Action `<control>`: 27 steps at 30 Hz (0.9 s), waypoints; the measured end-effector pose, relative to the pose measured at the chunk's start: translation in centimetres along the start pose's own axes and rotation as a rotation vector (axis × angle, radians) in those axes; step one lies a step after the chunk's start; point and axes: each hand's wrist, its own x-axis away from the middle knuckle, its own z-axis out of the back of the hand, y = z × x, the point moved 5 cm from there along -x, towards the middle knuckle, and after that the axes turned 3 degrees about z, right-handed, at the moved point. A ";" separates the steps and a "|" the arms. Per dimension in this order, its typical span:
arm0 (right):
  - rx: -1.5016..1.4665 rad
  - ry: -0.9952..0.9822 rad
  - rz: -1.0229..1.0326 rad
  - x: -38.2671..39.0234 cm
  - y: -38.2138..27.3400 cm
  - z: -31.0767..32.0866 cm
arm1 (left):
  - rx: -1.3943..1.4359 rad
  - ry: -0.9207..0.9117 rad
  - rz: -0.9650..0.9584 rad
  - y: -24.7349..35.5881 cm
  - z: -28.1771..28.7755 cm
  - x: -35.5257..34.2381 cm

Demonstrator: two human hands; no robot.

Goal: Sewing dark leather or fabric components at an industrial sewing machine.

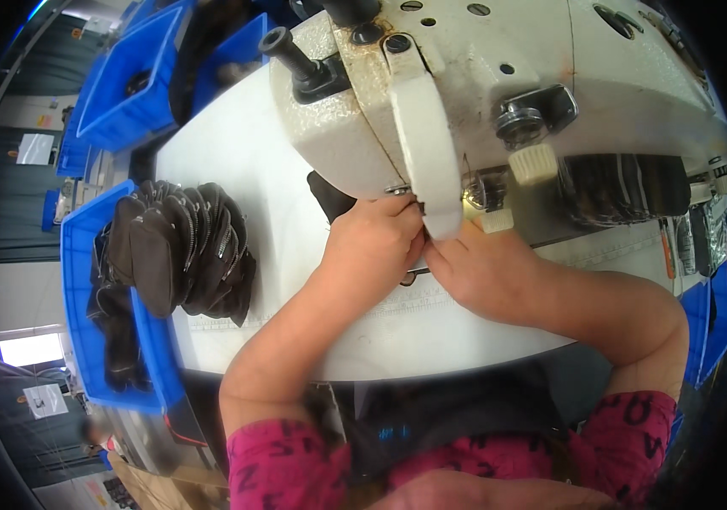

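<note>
Head view: my left hand (373, 238) and right hand (480, 265) curl together by the machine (482, 76), probably steadying the cloth (328, 198) just beyond my left; I can't tell what either pinches. Further left, pouches (178, 246) sit seemingly within reach.

A black piece of cloth (327, 197) lies on the white desk (295, 161), low under the head of the off-white sewing machine (482, 76). Most of it is hidden by the left hand (373, 240), the right hand (482, 270) and the machine. One dark, angled corner shows beyond the left hand's knuckles, looking fairly flat. Below the close-set fingertips, a thin dark edge appears, with a small, rounded, metallic-looking bit (408, 278) beside it (whether it is attached to the cloth cannot be told). The cloth's full outline is out of sight.
</note>
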 end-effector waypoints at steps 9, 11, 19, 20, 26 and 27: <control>-0.001 -0.019 -0.023 0.1 0.2 0.0 | 0.003 0.058 -0.011 0.6 0.7 -0.5; -0.015 -0.045 -0.033 0.1 0.3 -0.1 | 0.043 0.017 0.016 0.3 1.0 -0.7; 0.035 -0.012 0.017 0.0 0.4 0.0 | -0.003 -0.001 0.010 0.9 0.0 -0.2; 0.035 -0.011 0.020 0.0 0.4 0.0 | -0.005 0.002 0.022 0.9 -0.1 -0.1; -0.043 -0.108 -0.038 0.0 0.6 -0.6 | -0.008 0.051 0.028 0.9 -0.3 -0.1; -0.055 -0.091 -0.059 0.0 0.8 -0.5 | 0.011 0.026 0.063 0.7 -0.5 -0.1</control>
